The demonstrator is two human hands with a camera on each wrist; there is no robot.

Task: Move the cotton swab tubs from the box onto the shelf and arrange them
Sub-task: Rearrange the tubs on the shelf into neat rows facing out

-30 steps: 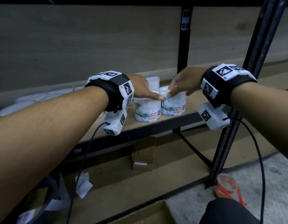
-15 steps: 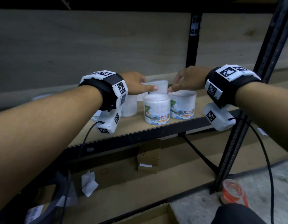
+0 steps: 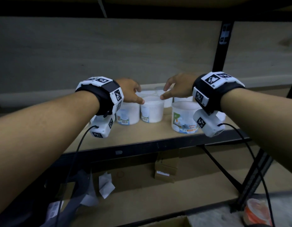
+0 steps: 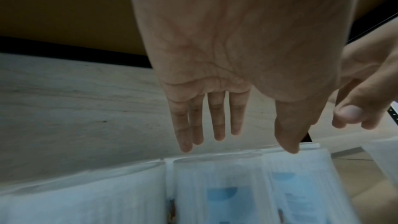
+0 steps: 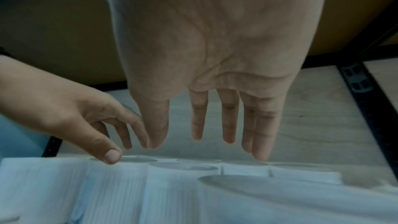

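Observation:
Several white cotton swab tubs stand on the wooden shelf point(image 3: 142, 138). A labelled tub point(image 3: 184, 119) is at the front right, and two tubs point(image 3: 128, 114) point(image 3: 151, 111) stand side by side further left, with more behind them. My left hand point(image 3: 137, 95) and right hand point(image 3: 168, 91) hover just over the middle tub's lid, fingers straight and thumbs pointing toward each other. Neither hand holds anything. In the left wrist view the fingers point(image 4: 217, 125) hang above blurred tubs point(image 4: 226, 185). The right wrist view shows fingers point(image 5: 228, 122) over tub lids point(image 5: 183, 166).
A black upright post point(image 3: 222, 46) stands behind my right hand, and an upper shelf board hangs close overhead. On the lower shelf lie small cardboard boxes point(image 3: 166, 167) and paper scraps point(image 3: 106, 185). An orange-lidded container point(image 3: 256, 212) sits on the floor near an open box edge point(image 3: 171, 222).
Both hands have lifted off the lids of the two front labelled tubs. They have moved back and left, over the tubs standing further in.

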